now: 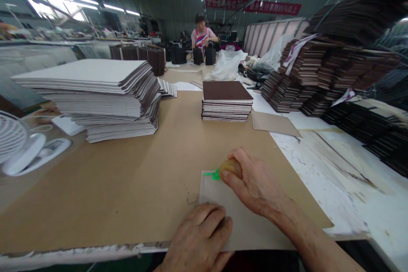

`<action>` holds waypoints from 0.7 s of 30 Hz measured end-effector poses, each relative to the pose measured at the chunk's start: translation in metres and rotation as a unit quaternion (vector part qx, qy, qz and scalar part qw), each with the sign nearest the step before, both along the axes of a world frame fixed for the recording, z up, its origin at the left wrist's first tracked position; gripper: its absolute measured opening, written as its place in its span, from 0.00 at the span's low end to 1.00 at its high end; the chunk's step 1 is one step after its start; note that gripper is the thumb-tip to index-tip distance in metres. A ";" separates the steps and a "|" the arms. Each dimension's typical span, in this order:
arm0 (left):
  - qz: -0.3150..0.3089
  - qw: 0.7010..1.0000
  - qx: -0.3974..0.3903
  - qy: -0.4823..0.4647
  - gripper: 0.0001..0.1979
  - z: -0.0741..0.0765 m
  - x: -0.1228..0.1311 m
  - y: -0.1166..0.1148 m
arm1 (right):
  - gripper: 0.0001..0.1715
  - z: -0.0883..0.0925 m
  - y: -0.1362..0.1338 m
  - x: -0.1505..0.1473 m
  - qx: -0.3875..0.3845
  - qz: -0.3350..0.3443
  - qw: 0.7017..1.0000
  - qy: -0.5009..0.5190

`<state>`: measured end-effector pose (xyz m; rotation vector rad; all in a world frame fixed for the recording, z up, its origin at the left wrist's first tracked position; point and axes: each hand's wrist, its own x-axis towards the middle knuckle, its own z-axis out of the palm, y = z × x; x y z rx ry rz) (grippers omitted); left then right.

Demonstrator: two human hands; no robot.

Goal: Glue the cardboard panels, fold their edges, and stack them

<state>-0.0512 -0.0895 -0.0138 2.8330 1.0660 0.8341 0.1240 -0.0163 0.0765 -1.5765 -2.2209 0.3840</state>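
My right hand (255, 180) is closed round a rounded, yellowish-brown tool (230, 167). A bright green part (216, 174) juts from the tool's left side, over the top left corner of a pale grey sheet (245, 225). On the sheet's left edge rests my left hand (202, 236), palm down, its fingers lying flat and slightly bent. The sheet lies on a large brown board (153, 178) at the table's front edge.
A tall stack of white-topped sheets (111, 102) stands left, beside a white fan (15, 140). Ahead is a dark brown-topped stack (227, 102). Dark bundles (338, 68) pile up on the right. A person (202, 38) sits at the far end.
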 end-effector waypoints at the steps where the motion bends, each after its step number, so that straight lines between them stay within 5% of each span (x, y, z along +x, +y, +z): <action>1: -0.001 1.000 0.000 0.002 0.18 0.000 0.000 0.000 | 0.08 0.001 0.001 -0.001 0.000 -0.004 1.000 -0.007; 21: -0.008 1.000 0.007 0.016 0.19 0.002 -0.001 0.003 | 0.08 0.016 0.010 0.005 0.024 -0.018 0.997 -0.065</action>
